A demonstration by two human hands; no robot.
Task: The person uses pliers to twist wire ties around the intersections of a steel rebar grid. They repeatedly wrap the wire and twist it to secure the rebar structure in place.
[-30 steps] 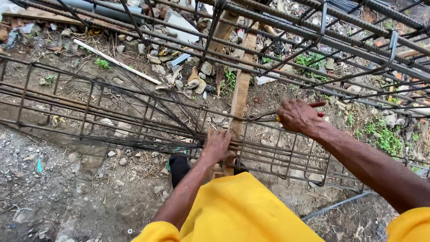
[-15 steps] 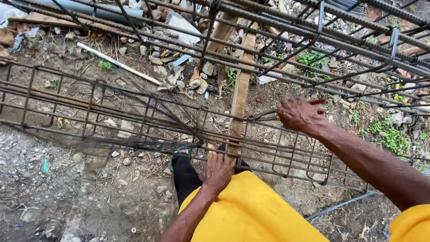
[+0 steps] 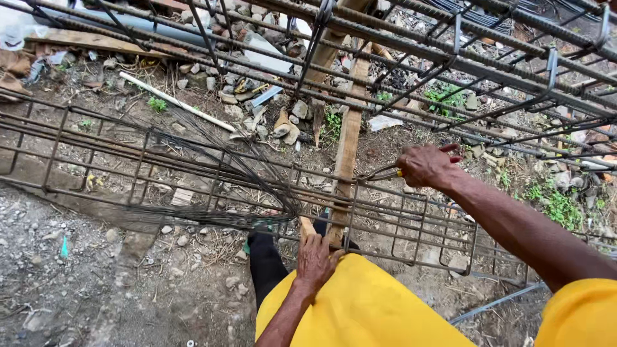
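Note:
A long rusty rebar cage (image 3: 154, 160) lies across the view on a wooden plank (image 3: 348, 138). My right hand (image 3: 425, 165) is closed around a pair of red-handled pincers (image 3: 385, 172) whose jaws touch the cage's top bar above the plank. My left hand (image 3: 316, 257) rests flat near the cage's lower bars, fingers together, just above my yellow-clad knee (image 3: 360, 302). A bundle of thin black tie wires (image 3: 225, 186) fans out through the cage to the left of that hand.
A second, larger rebar cage (image 3: 488, 64) runs overhead at top right. Rubble, stones (image 3: 289, 122), a white pipe (image 3: 177, 101) and a grey pipe (image 3: 128, 19) litter the dirt behind. Gravel ground lies at lower left. A loose steel bar (image 3: 495, 302) lies at lower right.
My left hand has let go of the tie-wire bundle and drawn back and down toward my knee. My right hand stays at the top bar with the pincers.

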